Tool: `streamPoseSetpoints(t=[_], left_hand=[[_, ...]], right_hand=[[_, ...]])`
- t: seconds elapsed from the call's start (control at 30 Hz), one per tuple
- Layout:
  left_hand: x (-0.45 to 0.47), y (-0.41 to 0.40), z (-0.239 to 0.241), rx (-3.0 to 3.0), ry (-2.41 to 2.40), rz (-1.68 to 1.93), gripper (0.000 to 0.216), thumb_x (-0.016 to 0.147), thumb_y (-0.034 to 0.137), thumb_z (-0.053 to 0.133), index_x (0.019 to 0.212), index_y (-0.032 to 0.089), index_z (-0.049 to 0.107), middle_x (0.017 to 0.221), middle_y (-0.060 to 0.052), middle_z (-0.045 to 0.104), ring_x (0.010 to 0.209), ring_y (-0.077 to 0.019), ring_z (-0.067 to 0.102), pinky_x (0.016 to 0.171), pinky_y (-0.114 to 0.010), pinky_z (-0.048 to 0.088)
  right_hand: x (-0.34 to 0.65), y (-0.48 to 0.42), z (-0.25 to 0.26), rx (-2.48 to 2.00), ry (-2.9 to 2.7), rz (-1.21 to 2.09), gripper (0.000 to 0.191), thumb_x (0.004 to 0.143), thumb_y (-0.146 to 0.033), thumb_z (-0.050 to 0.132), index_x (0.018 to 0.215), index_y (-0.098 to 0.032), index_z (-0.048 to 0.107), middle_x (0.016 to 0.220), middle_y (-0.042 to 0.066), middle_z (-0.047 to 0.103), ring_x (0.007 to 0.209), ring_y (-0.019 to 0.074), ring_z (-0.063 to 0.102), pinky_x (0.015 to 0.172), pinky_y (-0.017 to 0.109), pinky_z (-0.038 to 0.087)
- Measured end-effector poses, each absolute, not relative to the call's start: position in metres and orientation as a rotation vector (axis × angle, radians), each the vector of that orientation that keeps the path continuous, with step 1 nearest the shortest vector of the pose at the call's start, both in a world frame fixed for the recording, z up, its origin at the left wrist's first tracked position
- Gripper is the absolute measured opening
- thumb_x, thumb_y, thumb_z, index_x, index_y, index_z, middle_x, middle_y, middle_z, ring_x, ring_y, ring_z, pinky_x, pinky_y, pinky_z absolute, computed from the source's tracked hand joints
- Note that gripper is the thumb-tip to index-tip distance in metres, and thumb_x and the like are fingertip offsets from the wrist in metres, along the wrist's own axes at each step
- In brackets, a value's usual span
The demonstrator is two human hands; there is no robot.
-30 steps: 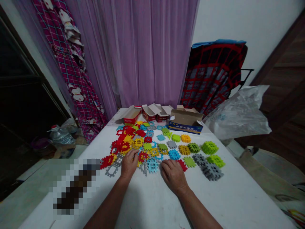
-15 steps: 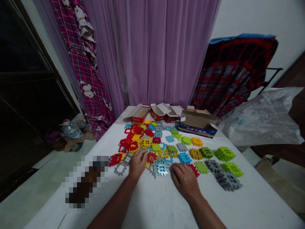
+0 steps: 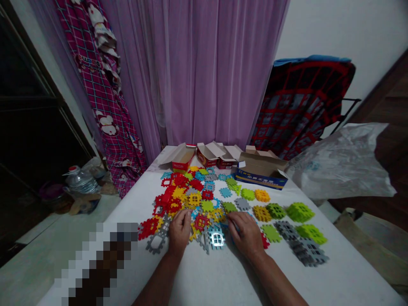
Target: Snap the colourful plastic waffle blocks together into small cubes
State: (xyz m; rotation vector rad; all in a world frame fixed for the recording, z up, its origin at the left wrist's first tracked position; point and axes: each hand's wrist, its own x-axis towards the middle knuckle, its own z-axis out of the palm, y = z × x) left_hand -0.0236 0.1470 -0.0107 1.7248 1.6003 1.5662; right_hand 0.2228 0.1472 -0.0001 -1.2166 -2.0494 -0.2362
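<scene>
My left hand rests at the near edge of a spread of plastic interlocking blocks, its fingers curled and thumb pressed against them. Whatever lies between those fingers is hidden. Beside it are a grey block and a red block. My right hand reaches over the blocks with bent fingers. Its fingertips meet near a yellow block and an olive-green block, and what they hold cannot be made out. Between both hands lies a light-blue window block.
Stacked green blocks and grey blocks stand at the right. Opened red boxes and a blue box line the table's far edge. A clear plastic bag hangs at the right. Purple curtains close off the back.
My right hand has moved forward from the table surface onto the blocks. My left hand has shifted slightly forward. The camera's view has tilted a little.
</scene>
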Motion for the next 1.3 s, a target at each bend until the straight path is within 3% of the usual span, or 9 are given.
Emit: streamPoseSetpoints(t=[0.13, 0.47, 0.63, 1.03, 1.13, 1.3], left_hand=[[-0.026, 0.149, -0.014, 1.626, 1.586, 1.610, 0.043, 0.095, 0.047, 0.042, 0.091, 0.019, 0.074, 0.088, -0.009, 0.076, 0.085, -0.0214, 0.073, 0.079, -0.033, 0.059], [-0.026, 0.150, -0.014, 1.581, 1.591, 1.591, 0.045, 0.095, 0.049, 0.043, 0.089, 0.019, 0.076, 0.088, -0.010, 0.077, 0.085, -0.0230, 0.073, 0.079, -0.035, 0.059], [-0.027, 0.151, -0.017, 1.599, 1.601, 1.579, 0.042, 0.096, 0.045, 0.042, 0.090, 0.020, 0.075, 0.089, -0.009, 0.077, 0.085, -0.0222, 0.073, 0.079, -0.034, 0.059], [-0.026, 0.154, -0.019, 1.584, 1.580, 1.637, 0.045, 0.094, 0.051, 0.044, 0.089, 0.020, 0.075, 0.085, -0.009, 0.076, 0.082, -0.0225, 0.073, 0.078, -0.034, 0.059], [-0.025, 0.154, -0.021, 1.567, 1.552, 1.659, 0.046, 0.093, 0.054, 0.045, 0.089, 0.019, 0.075, 0.087, -0.010, 0.077, 0.082, -0.0223, 0.073, 0.078, -0.034, 0.059], [-0.027, 0.153, -0.017, 1.571, 1.547, 1.585, 0.048, 0.092, 0.057, 0.045, 0.090, 0.020, 0.075, 0.090, -0.010, 0.077, 0.085, -0.0230, 0.073, 0.079, -0.034, 0.059]], right_hand=[[0.179, 0.212, 0.028, -1.431, -2.019, -0.019, 0.018, 0.090, -0.025, 0.056, 0.096, -0.023, 0.072, 0.099, 0.006, 0.074, 0.095, 0.0216, 0.065, 0.087, 0.034, 0.047], [0.112, 0.299, 0.039, -1.758, -2.126, 0.214, 0.045, 0.088, -0.046, 0.061, 0.125, -0.021, 0.066, 0.125, 0.010, 0.067, 0.115, 0.0246, 0.058, 0.098, 0.035, 0.040], [0.102, 0.308, 0.044, -1.812, -2.218, 0.239, 0.048, 0.084, -0.052, 0.061, 0.121, -0.021, 0.067, 0.117, 0.011, 0.070, 0.110, 0.0255, 0.059, 0.093, 0.035, 0.041], [0.139, 0.267, 0.038, -1.656, -1.953, 0.241, 0.043, 0.080, -0.042, 0.066, 0.117, -0.022, 0.069, 0.111, 0.010, 0.073, 0.106, 0.0272, 0.060, 0.094, 0.038, 0.041], [0.163, 0.242, 0.035, -1.557, -1.660, 0.463, 0.041, 0.076, -0.048, 0.066, 0.107, -0.023, 0.072, 0.105, 0.008, 0.074, 0.102, 0.0266, 0.063, 0.092, 0.038, 0.044], [0.203, 0.201, 0.047, -1.379, -1.093, 1.046, 0.058, 0.066, -0.070, 0.065, 0.093, -0.020, 0.073, 0.100, 0.010, 0.076, 0.096, 0.0271, 0.067, 0.080, 0.036, 0.048]])
